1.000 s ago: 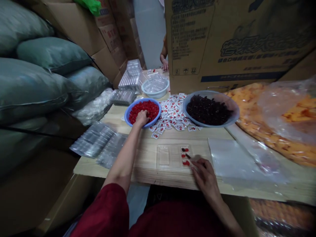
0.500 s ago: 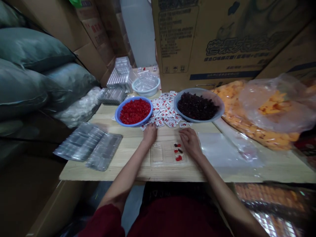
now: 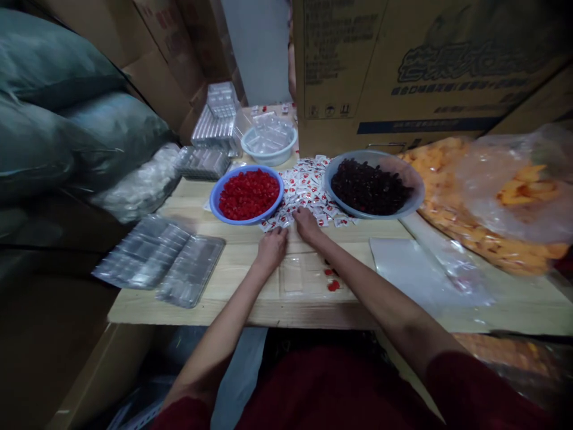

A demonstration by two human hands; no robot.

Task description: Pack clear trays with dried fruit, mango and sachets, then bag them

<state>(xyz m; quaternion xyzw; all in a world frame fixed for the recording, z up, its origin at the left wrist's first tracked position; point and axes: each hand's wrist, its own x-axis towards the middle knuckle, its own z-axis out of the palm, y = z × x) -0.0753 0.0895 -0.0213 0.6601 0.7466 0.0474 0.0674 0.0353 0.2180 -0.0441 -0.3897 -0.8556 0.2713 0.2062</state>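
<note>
My right hand (image 3: 307,224) reaches to the front of a pile of small white-and-red printed sachets (image 3: 307,185), its fingers bent together and touching them. My left hand (image 3: 271,247) rests on the table just in front of the pile, fingers curled in. What either hand pinches, if anything, is too small to make out. Between my forearms lies a clear plastic compartment tray (image 3: 293,275). Small red pieces (image 3: 333,285) sit in its right-hand compartments, partly covered by my right forearm.
Behind stand a blue bowl of red pieces (image 3: 215,203) and a bowl of dark pieces (image 3: 419,194). A basin (image 3: 268,158) and stacked clear trays (image 3: 217,128) are at the back. Clear trays (image 3: 190,272) lie left; plastic sheets (image 3: 403,269) and a bag of orange pieces (image 3: 447,197) right.
My right hand has moved left and forward from beside the tray to the sachets, its forearm now crossing the tray's right side. My left hand stays near the same place. The view has shifted slightly.
</note>
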